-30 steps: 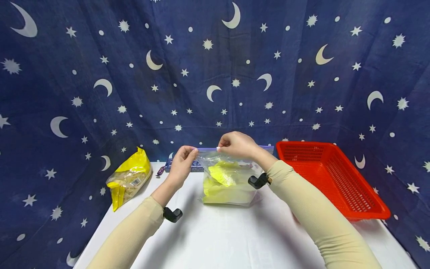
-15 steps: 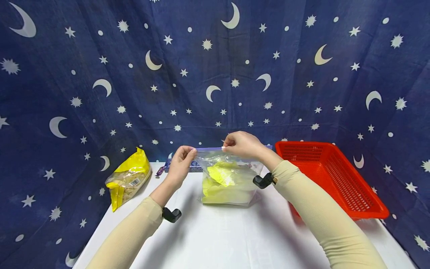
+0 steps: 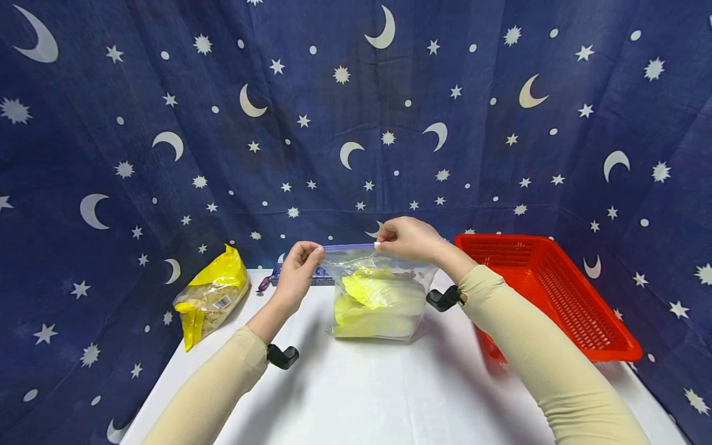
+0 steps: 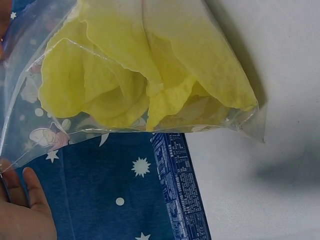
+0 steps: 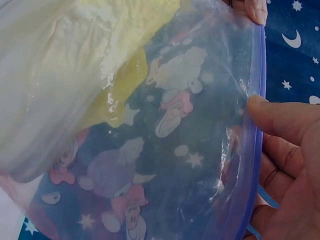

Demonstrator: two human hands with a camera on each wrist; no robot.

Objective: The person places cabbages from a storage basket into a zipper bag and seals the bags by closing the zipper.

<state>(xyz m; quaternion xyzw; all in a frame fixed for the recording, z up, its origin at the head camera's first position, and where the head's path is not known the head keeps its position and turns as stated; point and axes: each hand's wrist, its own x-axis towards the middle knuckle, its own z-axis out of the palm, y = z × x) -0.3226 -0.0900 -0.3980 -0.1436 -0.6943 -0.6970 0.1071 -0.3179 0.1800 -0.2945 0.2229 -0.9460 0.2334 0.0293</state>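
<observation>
A clear zip bag (image 3: 349,248) with a purple top strip stands on the table, holding pale yellow-green cabbage leaves (image 3: 384,296). My left hand (image 3: 299,271) pinches the strip's left end between thumb and fingers. Farther along the same strip, my right hand (image 3: 413,238) pinches at a small white slider (image 3: 377,246). From the right wrist, the thumb of that hand presses the bag's near face while its fingers lie behind the purple edge. Cartoon figures (image 5: 172,110) are printed on the plastic. My right hand and wrist hide the bag's upper right corner in the head view.
At right stands a red perforated basket (image 3: 603,309), partly behind my right arm. A yellow and clear food packet (image 3: 217,296) lies at the table's left. Behind the bag are a flat blue box (image 4: 180,185) and a small purple wrapped piece (image 3: 264,284). A starry curtain (image 3: 356,93) hangs behind.
My right hand has slid rightward along the purple strip with the white slider, away from my left hand. The left hand keeps its hold at the left end.
</observation>
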